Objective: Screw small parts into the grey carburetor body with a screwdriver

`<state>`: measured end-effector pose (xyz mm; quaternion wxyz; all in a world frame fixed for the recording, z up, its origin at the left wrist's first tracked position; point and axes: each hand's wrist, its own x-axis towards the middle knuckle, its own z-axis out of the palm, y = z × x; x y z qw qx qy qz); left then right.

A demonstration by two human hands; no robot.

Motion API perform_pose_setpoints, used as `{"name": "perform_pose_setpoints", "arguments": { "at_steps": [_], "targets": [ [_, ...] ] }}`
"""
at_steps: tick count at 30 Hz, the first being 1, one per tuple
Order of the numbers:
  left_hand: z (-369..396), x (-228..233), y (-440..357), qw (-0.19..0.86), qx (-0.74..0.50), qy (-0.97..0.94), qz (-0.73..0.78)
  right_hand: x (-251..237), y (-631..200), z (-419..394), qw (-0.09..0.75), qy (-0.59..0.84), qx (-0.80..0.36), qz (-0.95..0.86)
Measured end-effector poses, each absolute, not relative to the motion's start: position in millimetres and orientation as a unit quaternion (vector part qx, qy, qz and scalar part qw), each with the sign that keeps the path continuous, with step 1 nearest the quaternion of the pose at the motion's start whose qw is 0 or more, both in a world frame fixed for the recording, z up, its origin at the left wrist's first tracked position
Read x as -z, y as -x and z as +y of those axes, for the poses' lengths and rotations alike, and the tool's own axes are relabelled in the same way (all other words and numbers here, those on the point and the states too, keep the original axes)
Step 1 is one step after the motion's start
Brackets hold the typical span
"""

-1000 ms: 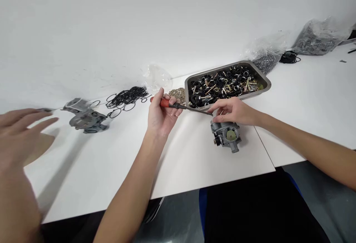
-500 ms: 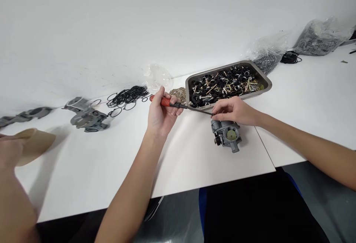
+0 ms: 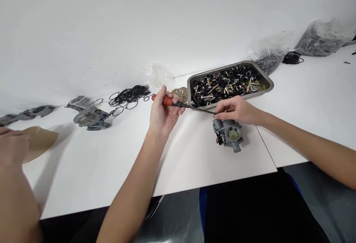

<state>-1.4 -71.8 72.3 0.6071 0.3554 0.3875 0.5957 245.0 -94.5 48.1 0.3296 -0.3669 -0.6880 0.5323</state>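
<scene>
I have my left hand [image 3: 162, 111] closed around the red handle of a screwdriver [image 3: 178, 104], thumb and fingers wrapped in a firm grip, with the black shaft running off to the right. My right hand [image 3: 236, 109] pinches the far tip of that shaft between thumb and forefinger, the other fingers loosely curled. Right below this hand a grey carburetor [image 3: 228, 134] sits on the white bench [image 3: 194, 157], its round brass-coloured face turned toward me; the fingers hover just above its top, and I cannot tell whether they touch it.

Just behind my hands is a metal tray [image 3: 265, 78] heaped with black rings and small brass parts. A small pile of brass bits [image 3: 180, 93] lies just left of the tray, and a scatter of black rubber rings [image 3: 129, 95] further left. Another carburetor [image 3: 91, 117] rests near those rings. At the far left edge another person's hand [image 3: 12, 146] lies on a brown piece [image 3: 41, 141].
</scene>
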Motion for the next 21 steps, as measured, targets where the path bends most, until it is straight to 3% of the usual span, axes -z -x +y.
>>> {"name": "perform_pose_setpoints", "arguments": {
  "at_steps": [14,21],
  "targets": [
    [-75.1,-76.2,-0.3,0.604,-0.597,-0.357,0.39,-48.7,-244.4,-93.9,0.33,0.368,-0.534,-0.686],
    [-85.3,-109.2,-16.1,0.519,-0.602,-0.502,0.341,-42.6,-246.6,-91.1,0.351,0.348,-0.586,-0.642]
  ]
}}
